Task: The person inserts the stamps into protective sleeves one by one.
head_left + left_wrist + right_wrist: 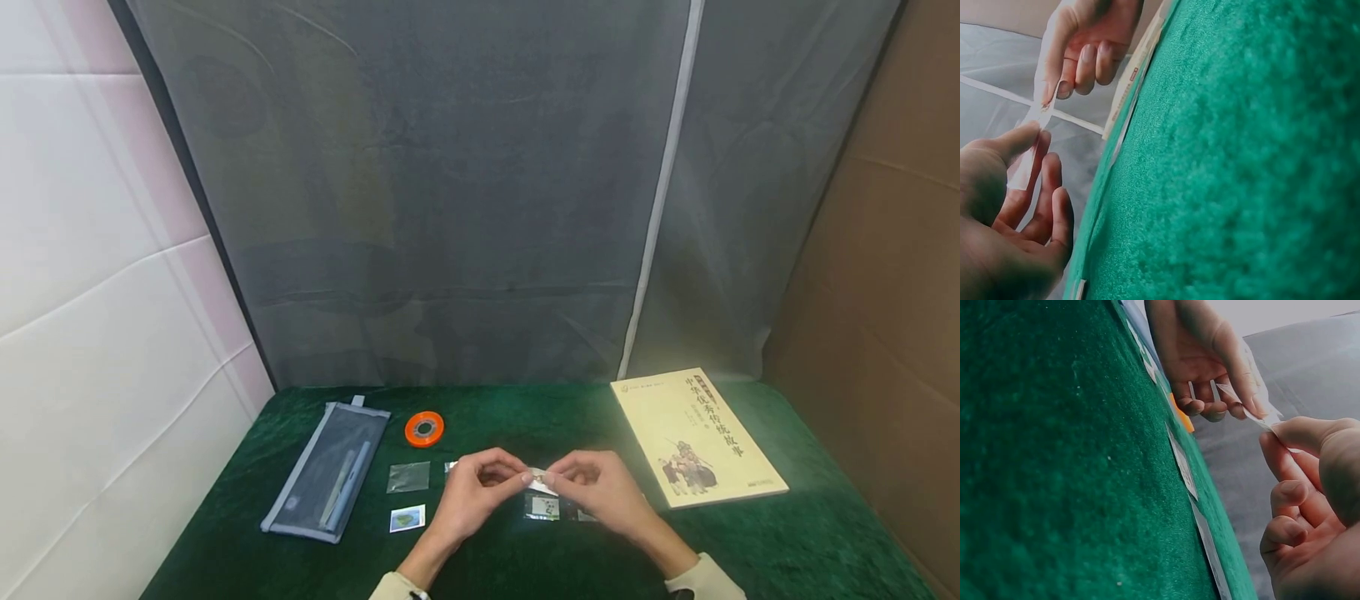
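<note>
Between both hands, above the green cloth, is a small white slip (543, 483) with a translucent edge. My left hand (480, 493) pinches one end of it between thumb and index finger. Thumb and index finger of my right hand (606, 493) pinch the other end, close to the left fingertips. The left wrist view shows the slip (1019, 176) running down behind the left thumb. Just below the hands lies a clear sleeve (542, 507) with a stamp-like picture inside. Another sleeve (586, 517) is partly hidden by the right hand.
Left of the hands lie an empty-looking clear sleeve (408, 477) and a small picture stamp (407, 518). Behind them is an orange ring-shaped roll (411, 427). A mesh zip pouch (315, 483) holding pens lies far left; a yellow book (660, 433) lies right.
</note>
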`<state>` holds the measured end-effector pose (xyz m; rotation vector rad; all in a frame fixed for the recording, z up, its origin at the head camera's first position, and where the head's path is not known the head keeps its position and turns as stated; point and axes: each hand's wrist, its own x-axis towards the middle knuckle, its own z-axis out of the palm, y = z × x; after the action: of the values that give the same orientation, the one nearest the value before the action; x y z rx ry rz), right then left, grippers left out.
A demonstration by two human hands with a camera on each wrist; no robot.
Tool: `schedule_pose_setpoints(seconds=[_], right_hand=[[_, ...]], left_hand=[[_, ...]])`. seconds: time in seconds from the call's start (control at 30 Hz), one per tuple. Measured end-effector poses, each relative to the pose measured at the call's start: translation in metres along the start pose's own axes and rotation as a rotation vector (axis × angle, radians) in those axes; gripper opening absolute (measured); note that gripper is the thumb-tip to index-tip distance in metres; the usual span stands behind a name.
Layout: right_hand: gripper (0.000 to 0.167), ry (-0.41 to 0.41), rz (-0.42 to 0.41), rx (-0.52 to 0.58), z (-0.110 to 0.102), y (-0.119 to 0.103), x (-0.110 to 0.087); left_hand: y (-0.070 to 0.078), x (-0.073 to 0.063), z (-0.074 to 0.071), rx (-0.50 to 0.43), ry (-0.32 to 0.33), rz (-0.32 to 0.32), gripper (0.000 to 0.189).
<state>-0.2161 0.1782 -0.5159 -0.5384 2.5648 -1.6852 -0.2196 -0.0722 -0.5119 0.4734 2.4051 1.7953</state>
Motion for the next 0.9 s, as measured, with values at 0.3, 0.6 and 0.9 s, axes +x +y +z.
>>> schedule_pose_setpoints(seconds=[0.3, 0.6, 0.9], right_hand=[[0.009, 0.027, -0.025, 0.045, -0.0006, 0.0035, 0.0005], [0.009, -0.004, -0.036, 0.078, 0.0011, 0.0038, 0.0005], [0.012, -0.037, 0.001, 0.081, 0.0014, 0.0024, 0.0011]], left_hand=[[-0.0004, 0.0008, 0.0001, -0.012, 0.025, -0.045, 0.020], [-0.0004, 0.0004, -0.0010, -0.047, 0.011, -0.044, 0.022], [0.0043, -0.0016, 0.0003, -0.041, 0.016, -0.037, 0.023]])
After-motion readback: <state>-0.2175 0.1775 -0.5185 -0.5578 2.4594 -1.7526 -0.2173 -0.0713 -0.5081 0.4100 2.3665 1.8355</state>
